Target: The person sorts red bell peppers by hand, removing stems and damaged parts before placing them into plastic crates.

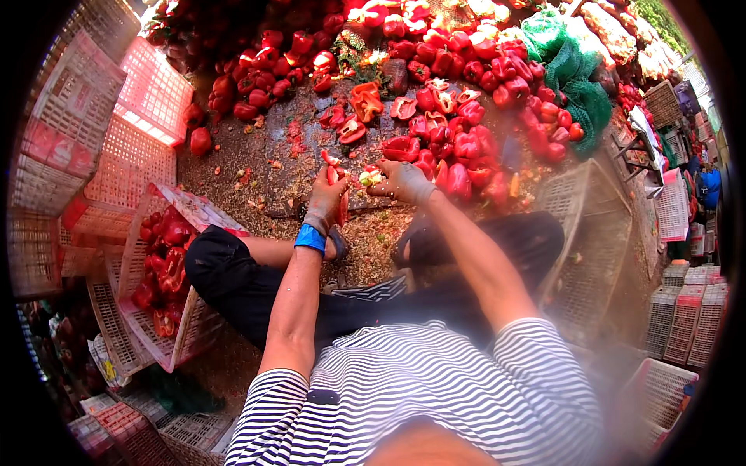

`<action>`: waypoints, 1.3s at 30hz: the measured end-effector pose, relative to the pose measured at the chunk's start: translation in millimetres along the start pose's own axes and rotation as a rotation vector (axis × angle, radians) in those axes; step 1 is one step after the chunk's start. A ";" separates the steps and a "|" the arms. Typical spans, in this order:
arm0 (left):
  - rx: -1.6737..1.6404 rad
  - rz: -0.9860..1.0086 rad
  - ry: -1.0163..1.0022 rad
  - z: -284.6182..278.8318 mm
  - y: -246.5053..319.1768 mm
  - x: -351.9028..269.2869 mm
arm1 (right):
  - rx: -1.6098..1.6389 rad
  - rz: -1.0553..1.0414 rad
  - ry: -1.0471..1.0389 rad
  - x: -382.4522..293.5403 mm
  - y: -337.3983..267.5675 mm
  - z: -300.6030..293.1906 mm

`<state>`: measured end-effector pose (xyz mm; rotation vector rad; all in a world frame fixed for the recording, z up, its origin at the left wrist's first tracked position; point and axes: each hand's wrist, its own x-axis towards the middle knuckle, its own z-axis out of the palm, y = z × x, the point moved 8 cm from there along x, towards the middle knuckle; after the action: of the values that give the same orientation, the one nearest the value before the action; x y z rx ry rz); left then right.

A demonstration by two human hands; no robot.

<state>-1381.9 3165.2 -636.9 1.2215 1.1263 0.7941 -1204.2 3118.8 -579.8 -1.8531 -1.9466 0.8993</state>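
Note:
Gloved and marked with a blue band at the wrist, my left hand (324,201) grips a piece of red bell pepper (342,209). Close by on its right, my right hand (403,182) pinches a pale pepper core with a green stem (370,176). A small gap separates the two hands. Just beyond them, cut-open red peppers (351,129) lie on the dark ground, and more cut peppers (460,145) are heaped to the right. A tilted plastic crate (185,326) by my left knee contains red pepper pieces (171,271).
Pepper seeds and scraps (373,250) litter the ground between my feet. Whole red peppers (262,76) are piled ahead. Stacked crates (131,151) rise at the left, with a crate (594,227) by my right knee. Green netting (577,87) lies at the far right.

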 end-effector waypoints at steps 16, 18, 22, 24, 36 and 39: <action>-0.476 -0.182 -0.357 33.9 21.3 -46.2 | -0.542 -0.456 -0.129 -28.1 -71.0 1.5; -0.498 -0.208 -0.392 32.8 23.6 -50.2 | -0.489 -0.488 -0.060 -33.2 -72.0 -1.6; -0.592 -0.172 -0.544 54.3 38.0 -70.4 | -0.358 -0.630 0.033 -51.4 -94.8 -13.2; -0.770 -0.293 -0.463 60.3 42.1 -84.5 | -0.247 -0.467 -0.068 -45.1 -90.7 -28.4; 0.179 0.536 0.820 -289.0 177.1 -134.1 | 1.475 -0.087 -0.562 -58.2 -54.1 -22.7; 0.973 0.176 1.127 -393.0 190.7 -197.9 | 1.704 -0.178 -0.636 -60.7 -79.6 -22.9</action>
<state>-1794.6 3140.4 -394.0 1.6983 2.5473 1.1652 -1245.2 3067.5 -500.9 -0.3594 -0.6935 2.1652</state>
